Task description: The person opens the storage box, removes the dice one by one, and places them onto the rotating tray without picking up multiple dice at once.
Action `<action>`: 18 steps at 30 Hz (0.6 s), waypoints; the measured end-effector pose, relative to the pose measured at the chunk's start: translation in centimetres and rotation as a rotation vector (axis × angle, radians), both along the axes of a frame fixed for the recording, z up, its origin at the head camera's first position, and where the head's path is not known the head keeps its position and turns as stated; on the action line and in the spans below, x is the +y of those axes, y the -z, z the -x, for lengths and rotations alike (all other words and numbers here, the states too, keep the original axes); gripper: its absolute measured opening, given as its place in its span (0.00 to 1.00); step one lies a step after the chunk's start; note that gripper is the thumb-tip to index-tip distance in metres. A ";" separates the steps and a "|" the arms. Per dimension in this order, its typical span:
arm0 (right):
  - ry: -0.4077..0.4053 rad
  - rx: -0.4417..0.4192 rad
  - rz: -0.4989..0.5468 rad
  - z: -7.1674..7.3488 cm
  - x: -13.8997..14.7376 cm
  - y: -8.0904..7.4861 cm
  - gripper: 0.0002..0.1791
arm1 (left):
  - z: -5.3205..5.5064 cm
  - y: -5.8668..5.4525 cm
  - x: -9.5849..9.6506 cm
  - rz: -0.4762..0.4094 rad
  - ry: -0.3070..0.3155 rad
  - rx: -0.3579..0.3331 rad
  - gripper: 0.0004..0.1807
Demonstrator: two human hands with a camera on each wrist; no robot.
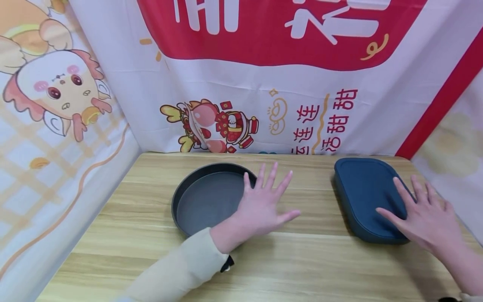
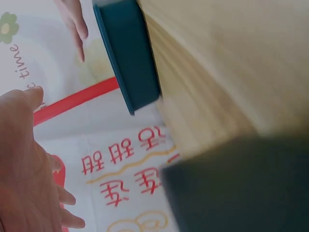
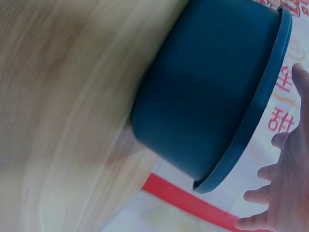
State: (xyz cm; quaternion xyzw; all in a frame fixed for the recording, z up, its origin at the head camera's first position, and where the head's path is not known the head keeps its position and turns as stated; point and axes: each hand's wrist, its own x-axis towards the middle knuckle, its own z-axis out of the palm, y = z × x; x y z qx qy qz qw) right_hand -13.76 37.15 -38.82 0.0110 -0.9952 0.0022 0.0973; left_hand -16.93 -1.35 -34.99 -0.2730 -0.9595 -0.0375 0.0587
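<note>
Here both hands hold nothing. The left hand (image 1: pixel 262 205) is spread flat, fingers straight and fanned, at the right rim of the round pan (image 1: pixel 205 199); its fingertips reach over the rim, but whether they touch it I cannot tell. The right hand (image 1: pixel 424 218) is open too, fingers straight, hovering at the near right corner of the blue box (image 1: pixel 367 197); the right wrist view shows a gap between the fingers and the lid edge, so it looks apart from it.

The pan sits left of centre on the bench (image 1: pixel 302 260), the box well apart from it toward the right back corner.

What could go wrong, as I judge it: the box's near right corner lies close to the bench edge, so a sideways push from the right hand could send it off. The pan has low, thin walls and a slick surface, so pressing on one rim could tip it up or make it skid over the smooth wood.

The pan is dark grey, probably non-stick metal, matt, circular and shallow. The box is dull teal plastic, a rounded rectangle with a flat lid whose lip juts past deep, smooth walls. The bench is pale wood-grain laminate. A printed cloth (image 1: pixel 264 84) in red, white and cartoon figures hangs behind and at both sides.
</note>
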 end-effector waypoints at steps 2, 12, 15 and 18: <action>0.008 0.000 0.006 0.1 0.4 0.1 0.57 | -0.1 0.3 0.9 -0.010 -0.001 -0.022 0.49; 0.027 -0.055 0.095 0.3 2.4 0.9 0.55 | -0.3 1.5 5.4 -0.107 -0.017 -0.129 0.50; 0.011 -0.067 0.129 0.4 2.9 1.1 0.54 | -0.3 2.1 6.9 -0.148 -0.012 -0.181 0.51; 0.001 -0.081 0.161 0.4 3.3 1.4 0.53 | -0.4 2.7 8.3 -0.176 -0.011 -0.230 0.51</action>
